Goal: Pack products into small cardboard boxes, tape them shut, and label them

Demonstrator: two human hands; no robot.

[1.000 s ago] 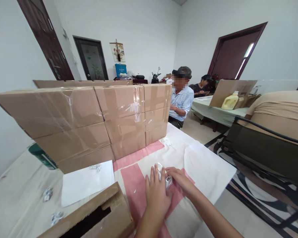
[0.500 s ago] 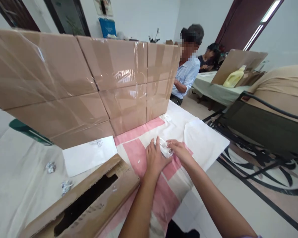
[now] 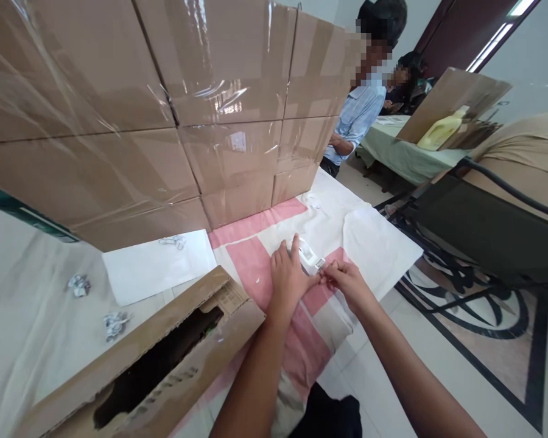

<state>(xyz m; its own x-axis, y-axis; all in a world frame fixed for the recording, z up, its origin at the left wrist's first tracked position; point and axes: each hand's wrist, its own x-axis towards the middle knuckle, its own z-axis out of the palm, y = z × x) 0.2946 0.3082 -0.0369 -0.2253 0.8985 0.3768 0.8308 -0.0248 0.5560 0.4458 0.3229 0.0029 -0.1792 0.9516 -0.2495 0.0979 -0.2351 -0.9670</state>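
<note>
Left hand (image 3: 287,277) cupping white dispenser (image 3: 309,262), right hand (image 3: 347,282) pinched at its end, open carton (image 3: 214,347), dark inside

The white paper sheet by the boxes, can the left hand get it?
Probably yes: only pink-and-white cloth seems to lie between the left hand and the white paper sheet. That hand would have to let go of what looks like a white tape dispenser.

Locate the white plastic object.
In the head view, the white plastic object is just right of centre over the pink-patched cloth, held by the left hand, the right hand at its near end.
</note>
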